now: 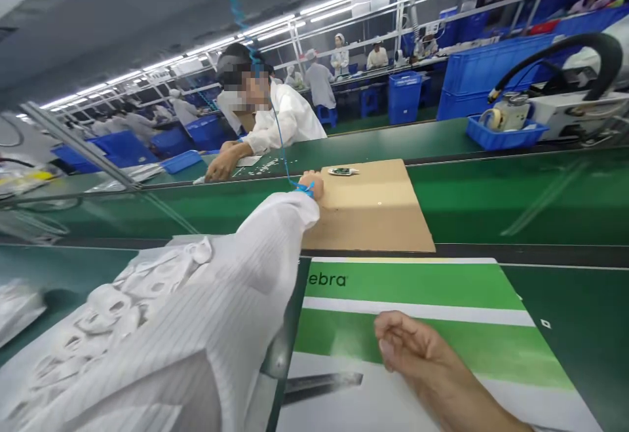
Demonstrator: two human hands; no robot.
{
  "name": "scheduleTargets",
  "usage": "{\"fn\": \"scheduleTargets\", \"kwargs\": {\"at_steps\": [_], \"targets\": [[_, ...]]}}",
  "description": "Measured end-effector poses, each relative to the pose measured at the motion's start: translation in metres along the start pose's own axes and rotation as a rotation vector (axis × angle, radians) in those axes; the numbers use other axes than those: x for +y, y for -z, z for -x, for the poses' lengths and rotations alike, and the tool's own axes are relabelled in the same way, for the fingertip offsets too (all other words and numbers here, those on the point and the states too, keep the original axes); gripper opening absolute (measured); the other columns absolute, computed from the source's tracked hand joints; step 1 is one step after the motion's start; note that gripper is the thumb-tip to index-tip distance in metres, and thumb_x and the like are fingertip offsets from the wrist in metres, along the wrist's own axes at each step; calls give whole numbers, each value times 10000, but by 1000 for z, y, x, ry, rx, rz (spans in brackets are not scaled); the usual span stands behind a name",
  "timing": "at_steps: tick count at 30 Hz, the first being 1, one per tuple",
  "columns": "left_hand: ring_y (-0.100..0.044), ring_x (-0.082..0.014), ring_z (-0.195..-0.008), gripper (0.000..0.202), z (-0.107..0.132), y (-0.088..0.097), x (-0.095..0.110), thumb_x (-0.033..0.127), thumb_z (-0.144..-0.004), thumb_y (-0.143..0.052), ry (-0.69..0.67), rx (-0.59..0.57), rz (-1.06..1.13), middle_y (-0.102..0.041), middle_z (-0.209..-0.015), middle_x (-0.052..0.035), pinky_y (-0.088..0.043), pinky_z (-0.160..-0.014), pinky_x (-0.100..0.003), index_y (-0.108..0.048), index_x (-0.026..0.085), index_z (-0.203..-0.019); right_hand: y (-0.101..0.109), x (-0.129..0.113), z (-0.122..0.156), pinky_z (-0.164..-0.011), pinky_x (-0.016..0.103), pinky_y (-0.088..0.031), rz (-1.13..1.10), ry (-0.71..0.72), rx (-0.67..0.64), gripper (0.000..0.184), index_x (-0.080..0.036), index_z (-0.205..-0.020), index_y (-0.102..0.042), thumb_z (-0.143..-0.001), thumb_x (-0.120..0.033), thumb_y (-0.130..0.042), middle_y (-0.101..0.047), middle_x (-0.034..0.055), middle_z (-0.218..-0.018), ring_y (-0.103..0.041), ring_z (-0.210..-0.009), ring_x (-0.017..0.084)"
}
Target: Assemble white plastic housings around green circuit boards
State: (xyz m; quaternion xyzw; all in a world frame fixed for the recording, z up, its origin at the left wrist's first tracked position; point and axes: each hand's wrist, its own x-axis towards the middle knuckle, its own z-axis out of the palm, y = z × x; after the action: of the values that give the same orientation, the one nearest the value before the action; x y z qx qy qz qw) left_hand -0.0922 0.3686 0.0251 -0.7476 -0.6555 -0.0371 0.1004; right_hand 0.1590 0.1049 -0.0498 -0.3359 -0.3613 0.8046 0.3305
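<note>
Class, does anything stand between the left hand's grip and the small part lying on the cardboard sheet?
Nothing visible: only bare cardboard separates the left hand from the small part.

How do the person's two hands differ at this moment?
The left hand comes out of a white striped sleeve with a blue wrist strap, while the right hand has a bare forearm. The left hand sits at the edge of a cardboard sheet, while the right hand curls loosely over a green-and-white printed surface. The left hand is farther from the camera than the right hand. Both are ungloved, and neither visibly holds anything.
</note>
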Motion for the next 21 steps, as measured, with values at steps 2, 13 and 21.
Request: {"fn": "scheduleTargets", "kwargs": {"at_steps": [2,13,21], "targets": [[-610,-233,-1093,375,-25,-16,4,354,-945,-596,6,11,0,-584,-1267,-110,-539,-916,-450,-563,154,-1260,2,1,-2,-750,283,-425,-9,-2,-19,274,-276,-952,-707,-748,-440,-789,-563,19,-905,-484,-797,145],[-623,-223,-1057,362,-18,-29,16,360,-945,-596,11,-144,24,-605,-1224,-103,-547,-896,-438,-574,145,-1235,-1,-4,1,-780,277,-392,-18,5,-61,262,-266,-995,-694,-792,-416,-763,-545,5,-907,-467,-833,137],[-636,-212,-790,150,124,38,51,244,-928,-551,-247,-349,146,-654,-805,-63,-485,-785,-331,-641,150,-1003,-2,-19,12,-761,331,-449,264,220,216,374,-280,-1105,-660,-806,-497,-712,-594,47,-1039,-538,-850,178]]}}
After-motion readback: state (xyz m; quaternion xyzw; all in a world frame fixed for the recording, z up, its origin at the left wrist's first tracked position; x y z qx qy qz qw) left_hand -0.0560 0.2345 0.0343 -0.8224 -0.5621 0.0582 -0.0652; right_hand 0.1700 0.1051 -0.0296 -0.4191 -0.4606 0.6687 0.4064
